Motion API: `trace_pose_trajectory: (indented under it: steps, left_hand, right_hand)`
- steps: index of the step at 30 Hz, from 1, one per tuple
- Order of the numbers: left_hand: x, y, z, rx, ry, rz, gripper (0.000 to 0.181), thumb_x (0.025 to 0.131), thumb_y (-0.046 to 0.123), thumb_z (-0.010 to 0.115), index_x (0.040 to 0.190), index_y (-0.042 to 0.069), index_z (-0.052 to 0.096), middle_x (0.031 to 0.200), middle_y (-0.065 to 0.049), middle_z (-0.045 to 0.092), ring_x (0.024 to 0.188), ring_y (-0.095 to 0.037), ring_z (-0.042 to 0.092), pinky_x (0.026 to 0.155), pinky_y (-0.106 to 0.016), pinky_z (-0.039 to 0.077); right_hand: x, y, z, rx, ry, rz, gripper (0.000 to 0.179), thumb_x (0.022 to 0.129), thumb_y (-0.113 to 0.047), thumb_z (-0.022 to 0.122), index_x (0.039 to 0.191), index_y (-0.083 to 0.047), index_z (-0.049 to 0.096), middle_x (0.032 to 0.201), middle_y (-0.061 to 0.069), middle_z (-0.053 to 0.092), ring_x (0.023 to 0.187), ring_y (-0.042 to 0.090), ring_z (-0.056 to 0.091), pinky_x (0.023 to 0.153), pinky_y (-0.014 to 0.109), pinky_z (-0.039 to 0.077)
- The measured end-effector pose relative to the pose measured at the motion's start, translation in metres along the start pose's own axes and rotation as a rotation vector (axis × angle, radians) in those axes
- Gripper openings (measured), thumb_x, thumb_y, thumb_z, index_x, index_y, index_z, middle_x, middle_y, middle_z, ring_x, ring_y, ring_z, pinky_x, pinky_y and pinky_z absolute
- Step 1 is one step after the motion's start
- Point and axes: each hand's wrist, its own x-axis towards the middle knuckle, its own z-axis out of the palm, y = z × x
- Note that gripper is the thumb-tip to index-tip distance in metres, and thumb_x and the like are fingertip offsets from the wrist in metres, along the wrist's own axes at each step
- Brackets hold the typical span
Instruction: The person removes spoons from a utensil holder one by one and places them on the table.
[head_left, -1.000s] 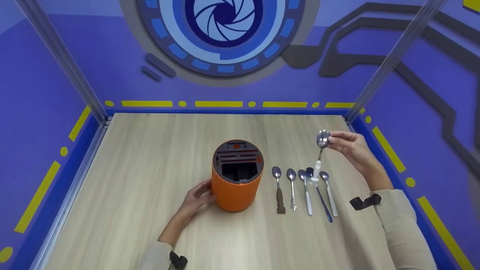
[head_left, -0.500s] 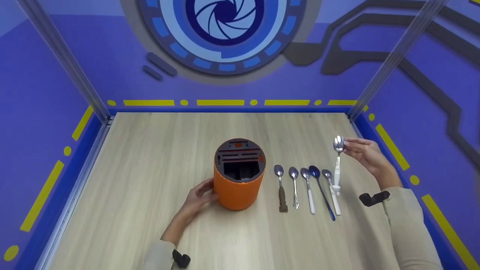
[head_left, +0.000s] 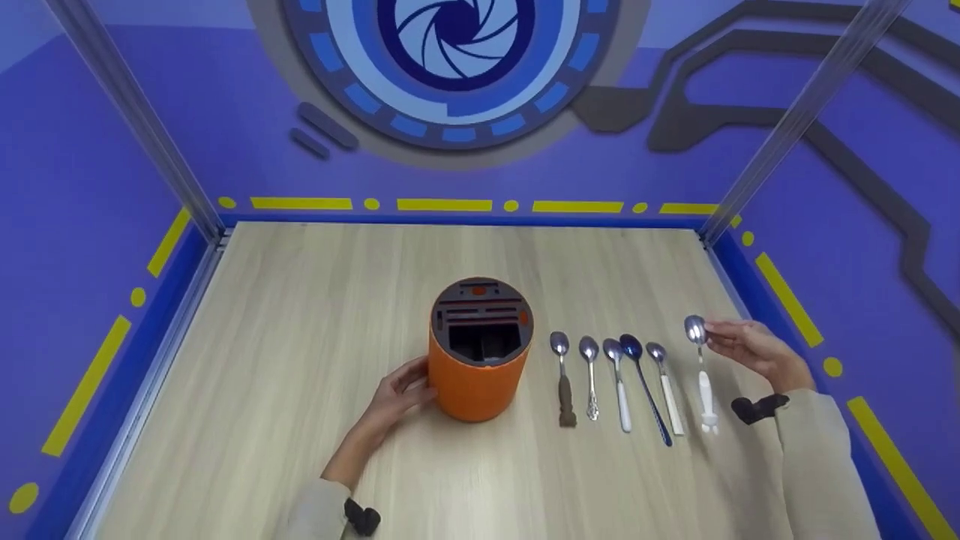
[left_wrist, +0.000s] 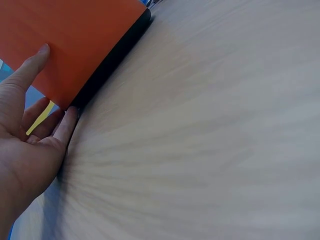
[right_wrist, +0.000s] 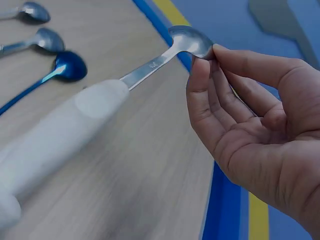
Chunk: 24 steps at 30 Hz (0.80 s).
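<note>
In the head view my right hand (head_left: 759, 354) pinches the rim of a spoon's bowl between thumb and fingertips. This spoon (head_left: 706, 394) has a thick white handle, which points toward me at the right end of a row of spoons. The right wrist view shows its metal bowl (right_wrist: 190, 42) at the fingertips. An orange cylindrical cutlery holder (head_left: 474, 391) with a dark slotted top stands upright left of the row. My left hand (head_left: 399, 397) touches its lower left side. In the left wrist view the thumb lies against the orange wall (left_wrist: 75, 35), with the fingers near its base.
Several spoons lie side by side, among them a brown-handled spoon (head_left: 565, 397), an ornate silver spoon (head_left: 592, 390) and a blue spoon (head_left: 651, 390). Blue walls with yellow marks border the wooden table (head_left: 300, 315) at the back and both sides.
My right hand has carried the white-handled spoon rightward from over the row, then lowered it toward the table beside the other spoons. The left hand stays at the holder.
</note>
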Motion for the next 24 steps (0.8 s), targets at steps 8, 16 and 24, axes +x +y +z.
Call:
trace_pose_trajectory:
  steps: [8, 16, 24]
  left_hand:
    - [-0.003, -0.003, 0.001, -0.027, -0.012, -0.012, 0.065, 0.093, 0.012, 0.076, 0.152, 0.012, 0.047, 0.159, -0.009, 0.046, 0.150, -0.027, 0.040, 0.117, -0.030, 0.045]
    - [0.000, 0.003, -0.002, -0.015, 0.007, -0.013, 0.065, 0.092, 0.014, 0.076, 0.151, 0.015, 0.050, 0.157, -0.007, 0.048, 0.149, -0.025, 0.042, 0.121, -0.033, 0.041]
    - [0.001, 0.004, 0.000, -0.024, 0.016, -0.025, 0.069, 0.089, 0.017, 0.080, 0.151, 0.015, 0.050, 0.157, -0.007, 0.049, 0.149, -0.025, 0.042, 0.122, -0.033, 0.040]
  right_hand:
    - [-0.009, 0.019, -0.016, -0.029, 0.150, 0.195, 0.018, 0.103, -0.020, 0.062, 0.115, -0.019, 0.076, 0.105, -0.002, 0.076, 0.098, 0.016, 0.069, 0.093, 0.025, 0.061]
    - [0.005, 0.030, -0.021, -0.154, 0.149, 0.155, 0.018, 0.103, -0.020, 0.062, 0.109, -0.022, 0.079, 0.099, -0.007, 0.077, 0.091, 0.009, 0.070, 0.093, 0.021, 0.059]
    - [0.019, 0.042, -0.019, -0.245, 0.180, 0.102, 0.018, 0.102, -0.019, 0.064, 0.111, -0.018, 0.080, 0.096, -0.012, 0.077, 0.090, 0.004, 0.069, 0.086, 0.018, 0.059]
